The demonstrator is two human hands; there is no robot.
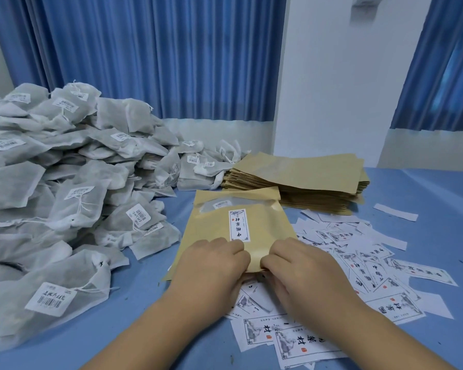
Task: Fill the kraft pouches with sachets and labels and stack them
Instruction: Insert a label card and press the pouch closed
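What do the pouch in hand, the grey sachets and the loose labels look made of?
Pouch: matte tan kraft paper, softly creased, with a see-through film window. Sachets: probably thin non-woven fabric, fuzzy, semi-translucent, drawstring-tied. Labels: matte white printed paper, cut edges, some curling.

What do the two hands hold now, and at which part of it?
The left hand and right hand both pinch the kraft pouch at its near edge.

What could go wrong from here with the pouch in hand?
The left hand and right hand pinch the near edge of the kraft pouch right over loose labels; a stray one may get dragged or creased. The sachet pile slopes close beside it and might slide onto it.
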